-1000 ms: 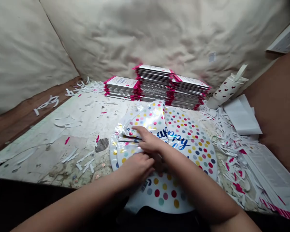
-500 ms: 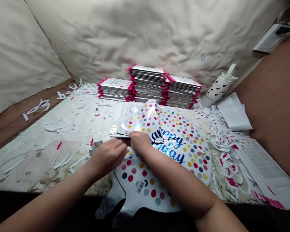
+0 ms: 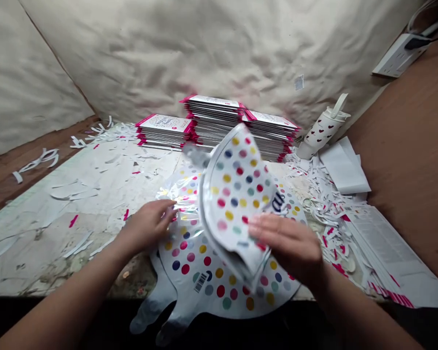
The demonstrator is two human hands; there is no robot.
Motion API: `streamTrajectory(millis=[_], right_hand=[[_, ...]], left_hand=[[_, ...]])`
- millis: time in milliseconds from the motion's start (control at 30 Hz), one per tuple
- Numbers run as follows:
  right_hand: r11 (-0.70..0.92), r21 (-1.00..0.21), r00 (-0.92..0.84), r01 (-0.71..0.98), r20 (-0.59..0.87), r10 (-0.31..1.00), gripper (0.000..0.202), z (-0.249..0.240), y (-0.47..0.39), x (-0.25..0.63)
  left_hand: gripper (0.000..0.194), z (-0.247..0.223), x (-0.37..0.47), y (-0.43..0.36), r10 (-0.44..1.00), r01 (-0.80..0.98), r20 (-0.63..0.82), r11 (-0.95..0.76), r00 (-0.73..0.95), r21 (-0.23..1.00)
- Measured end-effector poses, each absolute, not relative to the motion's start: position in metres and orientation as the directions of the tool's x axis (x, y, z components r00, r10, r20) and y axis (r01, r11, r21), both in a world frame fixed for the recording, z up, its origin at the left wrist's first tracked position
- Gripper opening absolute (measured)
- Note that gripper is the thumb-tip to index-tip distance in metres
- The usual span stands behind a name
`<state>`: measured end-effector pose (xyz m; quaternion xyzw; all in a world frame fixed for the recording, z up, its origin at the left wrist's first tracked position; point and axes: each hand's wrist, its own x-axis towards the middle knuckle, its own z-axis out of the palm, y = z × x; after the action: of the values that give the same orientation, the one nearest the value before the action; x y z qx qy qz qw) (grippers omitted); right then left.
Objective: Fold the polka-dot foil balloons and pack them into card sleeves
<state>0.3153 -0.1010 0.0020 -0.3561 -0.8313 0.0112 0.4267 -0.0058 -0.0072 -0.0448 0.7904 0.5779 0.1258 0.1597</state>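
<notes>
Sheeting point(image 3: 204, 53), cream and creased, is hanging behind everything. Tabletop point(image 3: 111, 167) is running beneath it, carrying foil, packets and paper. Flat dotted foil point(image 3: 211, 306) is lying near the front, its silvery tails point(image 3: 148, 304) spilling over the edge. Risk, in my judgement: overhang could be dragging the slick layers down if the foil above is catching on them.

Packet stacks point(image 3: 219, 131), pink-edged, are standing behind. A wide swing of the lifted foil could be knocking the loosely aligned layers askew.

Folded dotted foil point(image 3: 235, 194) is tilting upward over the flat piece, blurring at its lower edge. Right hand point(image 3: 294, 245) is gripping its right side, fingers on top; the thumb is not showing. One-sided hold could be letting the folds spring open, or creasing them if pressure is uneven. Left hand point(image 3: 148, 226) is hovering by or touching the flat foil's left margin, fingers curling; cannot tell whether it is pinching anything.

Tumbler point(image 3: 321, 131), heart-patterned, is leaning in view at the right, near the stacks. Paper scraps point(image 3: 319, 192) are littering the surface below it; strays could be sticking between foil layers. Barcode point(image 3: 200, 282) is showing on the flat foil, open to scuffing if things are rubbing across it.
</notes>
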Motion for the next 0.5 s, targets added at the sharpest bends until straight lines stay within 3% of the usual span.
streamTrajectory(millis=[100,167,333,500], right_hand=[[0.754,-0.403,-0.52,0.518,0.552,0.652,0.038,-0.048,-0.125,0.318],[0.729,-0.465,-0.549,0.502,0.48,0.684,0.032,-0.075,-0.134,0.324],[0.692,-0.547,-0.567,0.471,0.412,0.713,0.027,-0.094,-0.141,0.332],[0.711,-0.56,-0.611,0.425,0.402,0.682,0.027,-0.089,-0.139,0.331]], left_hand=[[0.047,-0.032,-0.001,0.004,0.995,0.639,-0.039,-0.031,0.095,0.769],[0.048,-0.028,0.012,0.015,0.983,0.429,-0.157,0.101,0.096,0.897],[0.061,-0.026,0.07,0.046,0.908,0.287,-0.374,0.313,0.189,0.905],[0.053,-0.034,0.11,0.069,0.854,0.299,-0.475,0.406,0.211,0.864]])
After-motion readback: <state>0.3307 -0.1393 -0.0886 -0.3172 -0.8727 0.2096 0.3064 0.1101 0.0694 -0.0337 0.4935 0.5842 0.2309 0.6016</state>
